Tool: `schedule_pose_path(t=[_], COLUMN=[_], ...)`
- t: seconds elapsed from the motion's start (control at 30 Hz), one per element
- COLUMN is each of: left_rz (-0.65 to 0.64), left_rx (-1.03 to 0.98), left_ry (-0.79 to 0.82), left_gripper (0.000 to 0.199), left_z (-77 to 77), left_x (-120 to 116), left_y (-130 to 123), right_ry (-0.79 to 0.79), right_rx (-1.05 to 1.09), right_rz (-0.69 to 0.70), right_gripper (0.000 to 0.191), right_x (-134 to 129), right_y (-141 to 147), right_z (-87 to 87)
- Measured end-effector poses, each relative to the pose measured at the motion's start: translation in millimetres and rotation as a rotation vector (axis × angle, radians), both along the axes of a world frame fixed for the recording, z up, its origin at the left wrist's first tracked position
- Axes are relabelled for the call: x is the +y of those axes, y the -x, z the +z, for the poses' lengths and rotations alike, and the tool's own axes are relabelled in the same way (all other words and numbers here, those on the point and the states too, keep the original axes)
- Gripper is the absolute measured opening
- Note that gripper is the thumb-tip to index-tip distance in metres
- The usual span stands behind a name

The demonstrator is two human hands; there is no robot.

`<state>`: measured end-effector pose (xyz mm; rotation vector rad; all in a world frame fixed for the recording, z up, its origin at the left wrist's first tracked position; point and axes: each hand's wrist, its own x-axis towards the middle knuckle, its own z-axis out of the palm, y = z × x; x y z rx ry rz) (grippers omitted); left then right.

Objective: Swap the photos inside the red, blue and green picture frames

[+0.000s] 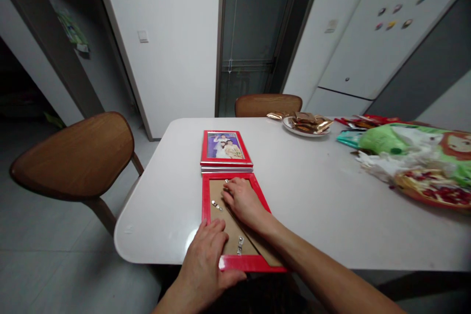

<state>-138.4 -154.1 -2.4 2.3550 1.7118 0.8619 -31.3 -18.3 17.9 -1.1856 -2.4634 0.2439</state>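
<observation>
Two red picture frames lie on the white table. The far one point(226, 163) shows a wedding photo and sits on a stack of silvery edges. The near one point(253, 263) lies face down, with a brown cardboard backing point(235, 223) sitting askew and jutting past its lower right side. Small metal clips point(216, 205) stand on the backing. My right hand point(241, 201) lies on the backing at the upper end, fingertips near a clip. My left hand point(206, 255) holds the near left corner of the frame, thumb along its near edge.
A white table point(324, 216) ends just beyond the frame's near side. A plate of gold-wrapped snacks point(305, 125) and a green plastic bag point(393, 140) lie at the far right. Wooden chairs point(73, 154) stand to the left and beyond the table.
</observation>
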Motion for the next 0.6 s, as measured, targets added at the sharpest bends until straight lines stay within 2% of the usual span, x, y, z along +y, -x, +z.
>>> schedule_pose_path(t=[0.13, 0.37, 0.47, 0.6], left_rz=[-0.002, 0.001, -0.004, -0.017], left_rx=[0.023, 0.020, 0.030, 0.037], left_ry=[-0.003, 0.021, 0.049, 0.085], left_gripper=[0.057, 0.054, 0.052, 0.052], left_z=[-0.1, 3.6, 5.0, 5.6], left_x=[0.7, 1.7, 0.8, -0.7], left_y=[0.2, 1.3, 1.8, 2.4], right_ry=[-0.031, 0.034, 0.073, 0.204], right_rx=[-0.096, -0.097, -0.035, 0.018], right_rz=[-0.136, -0.088, 0.028, 0.311], right_gripper=[0.023, 0.025, 0.030, 0.029], right_x=[14.4, 8.4, -3.4, -28.1], right_y=[-5.6, -1.6, -15.9, -49.8], right_z=[-0.8, 1.4, 9.3, 20.2])
